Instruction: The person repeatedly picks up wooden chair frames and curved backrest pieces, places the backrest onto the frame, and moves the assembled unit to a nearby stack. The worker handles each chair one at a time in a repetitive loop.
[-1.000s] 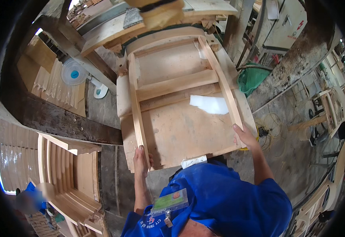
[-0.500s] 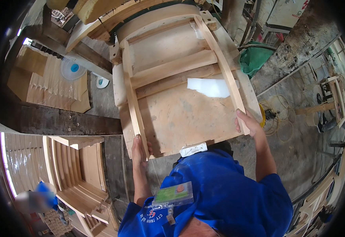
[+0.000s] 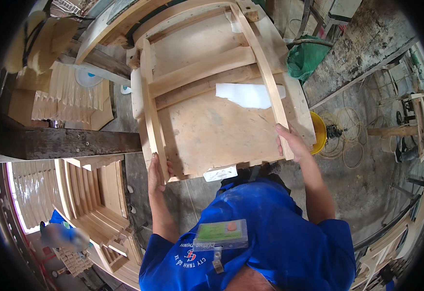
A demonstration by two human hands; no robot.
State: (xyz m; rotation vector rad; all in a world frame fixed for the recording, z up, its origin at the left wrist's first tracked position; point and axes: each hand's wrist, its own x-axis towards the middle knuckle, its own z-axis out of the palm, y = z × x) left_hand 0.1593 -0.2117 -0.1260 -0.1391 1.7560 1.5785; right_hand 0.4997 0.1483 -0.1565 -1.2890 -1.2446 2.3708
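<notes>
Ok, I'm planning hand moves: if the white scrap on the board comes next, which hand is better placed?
Probably the right hand: it is nearer the white scrap, which passes under the right wooden rail that it grips. The left hand grips the left wooden rail, farther away.

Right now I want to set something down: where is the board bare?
Bare: the board between the side rails of the wooden frame, nearer than the white sheet. Crowded: around the crossbar, and the rails' near ends, held by left hand and right hand.
</notes>
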